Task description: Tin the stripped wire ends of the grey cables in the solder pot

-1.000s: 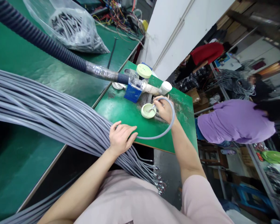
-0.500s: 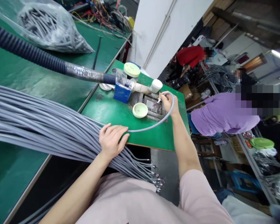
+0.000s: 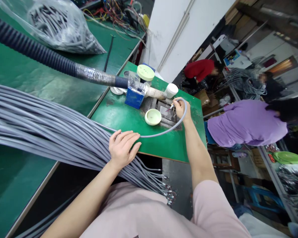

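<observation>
My right hand [image 3: 181,109] pinches a grey cable [image 3: 166,132] close to its stripped end. Thin dark reddish wires [image 3: 168,109] stick out from that end, over the shiny square surface of what looks like a solder pot [image 3: 163,110]. From there the cable curves round to my left hand [image 3: 123,148], which lies flat with fingers stretched over the cable and the edge of a thick bundle of grey cables [image 3: 64,132]. A shallow pale-green dish [image 3: 153,117] sits just left of the pot. Whether the wire tips touch the pot's surface I cannot tell.
A black corrugated hose [image 3: 49,62] reaches the pot over a blue block [image 3: 134,98]. Behind stand a white tub [image 3: 171,90] and a pale-green round lid [image 3: 145,72]. A plastic bag of grey pieces [image 3: 64,28] lies back left. A co-worker in purple [image 3: 250,122] is at the right.
The view has shifted slightly, so the table and its things appear a little further right. Both hands keep their places on the cable; the wire end is still over the pot.
</observation>
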### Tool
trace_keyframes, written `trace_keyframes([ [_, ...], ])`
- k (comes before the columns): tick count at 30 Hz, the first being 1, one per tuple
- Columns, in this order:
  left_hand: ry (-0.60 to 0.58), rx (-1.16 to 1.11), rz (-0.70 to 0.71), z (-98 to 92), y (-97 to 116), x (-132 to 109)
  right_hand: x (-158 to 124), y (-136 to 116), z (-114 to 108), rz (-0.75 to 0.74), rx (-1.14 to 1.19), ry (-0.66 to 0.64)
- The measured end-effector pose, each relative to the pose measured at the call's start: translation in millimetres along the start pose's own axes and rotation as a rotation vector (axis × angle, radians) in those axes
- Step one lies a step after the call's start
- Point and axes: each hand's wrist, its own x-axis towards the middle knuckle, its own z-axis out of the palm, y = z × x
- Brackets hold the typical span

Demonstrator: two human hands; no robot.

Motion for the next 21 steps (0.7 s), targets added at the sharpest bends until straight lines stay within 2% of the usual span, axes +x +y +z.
trace_keyframes([
  [14,0.0,0.021,0.014,-0.5,1.2,1.9,3.9,-4.5,6.1,0.019,-0.118,-0.05],
  [18,0.004,-0.001,0.008,-0.2,-0.2,1.1,-16.6,-35.9,-19.3,-0.123,-0.082,0.046],
  [21,-0.026,-0.076,-0.066,-2.4,3.1,3.2,-55.3,-74.8,-47.6,-0.251,-0.037,0.131],
])
